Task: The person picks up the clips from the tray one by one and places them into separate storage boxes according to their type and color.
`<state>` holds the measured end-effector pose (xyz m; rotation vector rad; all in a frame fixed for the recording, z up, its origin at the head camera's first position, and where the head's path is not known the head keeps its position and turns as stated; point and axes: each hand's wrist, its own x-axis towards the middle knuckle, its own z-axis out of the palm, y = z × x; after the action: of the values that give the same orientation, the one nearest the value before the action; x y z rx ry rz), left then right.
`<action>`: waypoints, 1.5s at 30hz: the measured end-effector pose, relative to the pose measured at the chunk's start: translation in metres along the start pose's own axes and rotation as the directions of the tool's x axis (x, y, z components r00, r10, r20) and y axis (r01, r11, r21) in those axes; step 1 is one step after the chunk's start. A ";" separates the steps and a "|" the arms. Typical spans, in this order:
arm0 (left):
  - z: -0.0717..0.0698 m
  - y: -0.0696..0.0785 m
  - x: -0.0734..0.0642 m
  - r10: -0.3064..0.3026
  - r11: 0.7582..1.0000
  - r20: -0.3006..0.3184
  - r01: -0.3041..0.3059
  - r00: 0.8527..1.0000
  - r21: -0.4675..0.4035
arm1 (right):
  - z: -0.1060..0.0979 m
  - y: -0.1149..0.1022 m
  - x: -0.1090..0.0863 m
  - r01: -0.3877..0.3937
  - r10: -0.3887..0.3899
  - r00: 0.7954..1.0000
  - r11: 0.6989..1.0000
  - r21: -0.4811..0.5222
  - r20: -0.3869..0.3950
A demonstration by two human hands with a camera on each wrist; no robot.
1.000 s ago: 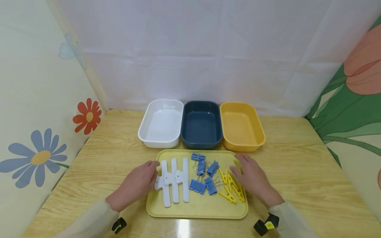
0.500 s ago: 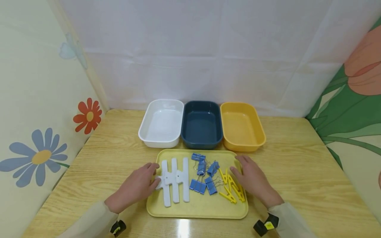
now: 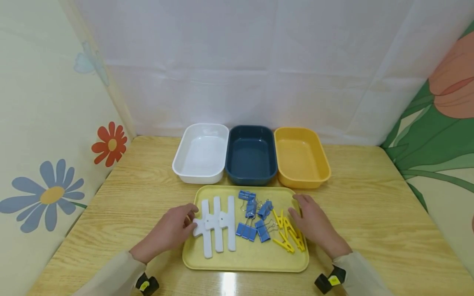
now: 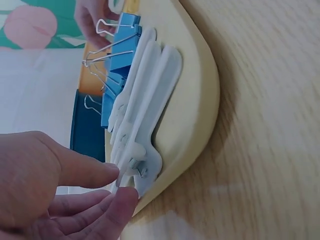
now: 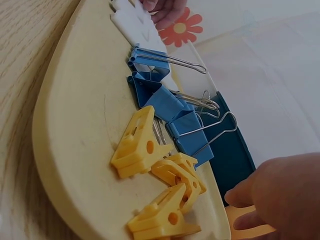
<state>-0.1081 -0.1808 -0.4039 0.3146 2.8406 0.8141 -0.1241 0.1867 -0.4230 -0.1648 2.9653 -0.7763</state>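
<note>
Three white bag clips with long bars lie side by side on the left of a yellow tray. My left hand is at the tray's left edge, fingers loosely bent. In the left wrist view, its thumb and a fingertip are beside the spring end of the outermost white clip; contact is unclear. Several blue binder clips lie in a loose group mid-tray. Several yellow clothespins lie to their right. My right hand hovers at the tray's right rim, relaxed, near the clothespins, holding nothing.
Behind the tray stand three bins side by side: white, dark blue and orange. They rest on a wooden table, with a white cloth backdrop behind and flowered panels at both sides.
My left thumb came in over the end of the leftmost white clip, then drew back slightly. My right hand shifted a little downward in view; the clips and clothespins stay in place.
</note>
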 end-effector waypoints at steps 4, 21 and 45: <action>0.001 -0.003 0.001 -0.038 0.995 0.020 0.040 0.999 -0.089 | 0.001 0.001 0.000 -0.006 0.006 1.000 1.000 -0.004 0.007; 0.000 -0.009 0.001 -0.134 0.837 0.103 0.168 0.986 -0.521 | 0.004 0.000 0.000 -0.012 0.012 1.000 1.000 0.013 -0.014; -0.016 -0.018 0.000 -0.148 0.796 0.121 0.191 0.982 -0.574 | 0.005 0.007 0.003 0.041 -0.039 0.997 0.999 0.032 -0.064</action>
<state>-0.1141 -0.2032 -0.4003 -0.0053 2.3434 1.5317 -0.1273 0.1901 -0.4315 -0.2024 3.0157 -0.8504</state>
